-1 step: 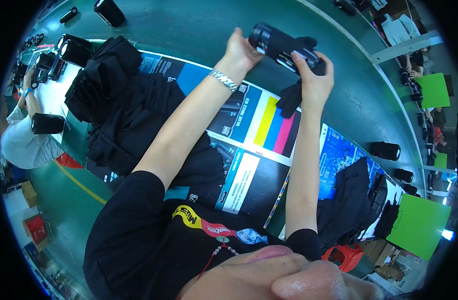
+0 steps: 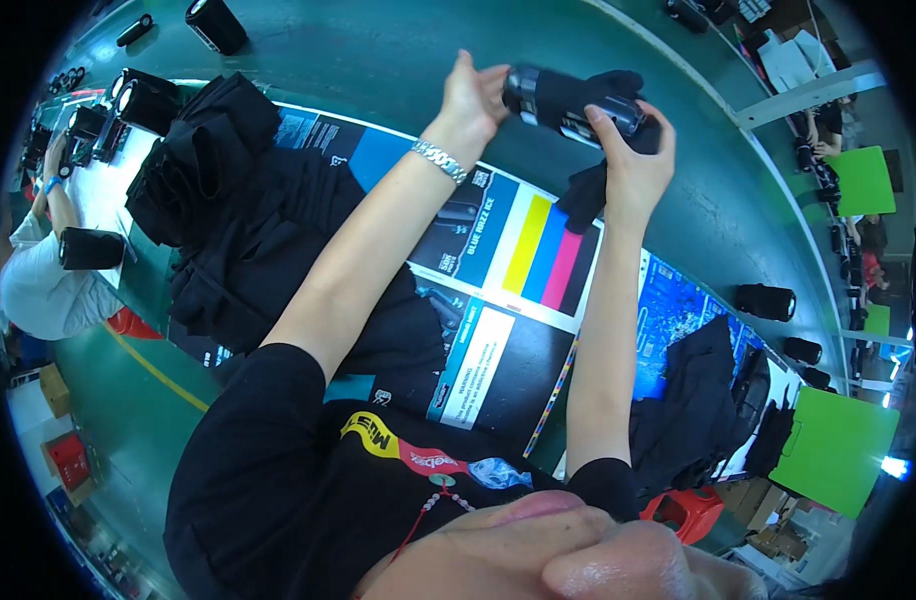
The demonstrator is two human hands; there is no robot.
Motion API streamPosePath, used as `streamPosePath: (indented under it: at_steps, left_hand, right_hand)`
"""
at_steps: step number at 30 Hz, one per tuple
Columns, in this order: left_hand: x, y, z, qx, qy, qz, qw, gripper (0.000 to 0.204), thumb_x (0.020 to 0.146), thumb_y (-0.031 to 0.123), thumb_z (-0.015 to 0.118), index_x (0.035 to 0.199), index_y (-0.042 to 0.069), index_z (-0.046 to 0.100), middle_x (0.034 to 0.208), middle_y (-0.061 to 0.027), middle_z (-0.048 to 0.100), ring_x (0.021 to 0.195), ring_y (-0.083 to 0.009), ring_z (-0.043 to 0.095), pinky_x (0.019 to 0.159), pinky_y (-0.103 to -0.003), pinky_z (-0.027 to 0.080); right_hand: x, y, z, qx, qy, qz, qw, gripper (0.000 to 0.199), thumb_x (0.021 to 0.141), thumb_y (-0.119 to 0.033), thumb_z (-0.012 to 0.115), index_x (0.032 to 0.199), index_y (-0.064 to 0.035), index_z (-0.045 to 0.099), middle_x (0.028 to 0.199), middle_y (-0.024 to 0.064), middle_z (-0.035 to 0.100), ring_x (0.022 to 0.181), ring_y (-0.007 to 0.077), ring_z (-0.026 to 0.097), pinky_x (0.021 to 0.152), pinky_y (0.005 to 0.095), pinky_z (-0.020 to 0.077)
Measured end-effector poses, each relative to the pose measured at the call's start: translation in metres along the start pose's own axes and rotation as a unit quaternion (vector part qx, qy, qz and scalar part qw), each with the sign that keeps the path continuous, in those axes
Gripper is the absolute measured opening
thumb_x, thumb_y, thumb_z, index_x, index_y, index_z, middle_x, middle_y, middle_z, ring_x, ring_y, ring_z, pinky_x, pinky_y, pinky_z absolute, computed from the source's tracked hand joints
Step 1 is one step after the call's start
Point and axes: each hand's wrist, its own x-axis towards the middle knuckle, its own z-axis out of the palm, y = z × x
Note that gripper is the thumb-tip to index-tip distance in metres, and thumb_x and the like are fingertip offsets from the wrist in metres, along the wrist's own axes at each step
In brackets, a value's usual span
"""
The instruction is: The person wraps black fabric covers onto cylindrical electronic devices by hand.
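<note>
The right hand (image 2: 633,155) is gripping a black cylinder (image 2: 538,97) near its right end, with the thumb lying along the near side and the other fingers curving around the end. The cylinder is being held in the air above the green counter (image 2: 698,215), beyond the printed sheet (image 2: 493,350), with its long axis running roughly from left to right and its right end sitting slightly nearer the person. Black fabric (image 2: 585,198) is covering part of the cylinder, and a loose length is hanging down just left of the right wrist. The left hand (image 2: 470,105) is standing spread at the left end of the cylinder; its thumb is pointing up, apart from the fingers, which are reaching toward that end. Whether these fingertips are touching the cylinder cannot be told. A silver-coloured band (image 2: 440,160) is encircling the left wrist. A large heap of black cloth (image 2: 258,230) is lying to the left of the left forearm, overlapping the printed sheet. A second cloth pile (image 2: 683,400) is lying to the right of the right forearm, partly covering a blue sheet (image 2: 668,300). Another black cylinder (image 2: 767,302) is resting just beyond the blue sheet.
</note>
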Motion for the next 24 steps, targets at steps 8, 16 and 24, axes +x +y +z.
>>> streamPosePath:
  at_steps: [8,16,24]
  left_hand:
    - [-0.02,0.004,0.024,0.347,-0.243,0.306,0.852,0.033,0.096,0.03,0.053,0.114,0.004,0.063,0.109,-0.0061,0.064,0.096,-0.0125,0.059,0.083,-0.026,0.045]
    - [0.021,0.021,0.033,0.632,-0.156,0.272,0.708,0.034,0.088,0.03,0.065,0.106,0.003,0.069,0.093,-0.0056,0.067,0.081,-0.0103,0.058,0.068,-0.023,0.045]
    - [0.006,0.041,0.058,0.757,-0.17,0.12,0.62,0.027,0.084,0.035,0.07,0.083,0.008,0.069,0.069,0.0024,0.055,0.062,-0.0062,0.044,0.056,-0.02,0.036]
  right_hand:
    - [-0.005,-0.01,0.002,-0.174,-0.111,-0.254,0.945,0.056,0.058,-0.019,0.087,0.107,-0.0046,0.063,0.107,0.0121,0.061,0.104,0.0283,0.054,0.088,0.0377,0.0468]
    - [0.006,0.001,0.014,-0.066,-0.128,-0.134,0.98,0.069,0.066,-0.032,0.083,0.122,-0.0019,0.057,0.124,0.0153,0.055,0.116,0.0295,0.051,0.098,0.039,0.0424]
    - [0.0,0.018,0.0,0.053,-0.144,0.116,0.981,0.086,0.062,-0.043,0.085,0.124,0.0057,0.05,0.117,0.0232,0.057,0.104,0.0274,0.061,0.086,0.0315,0.0496]
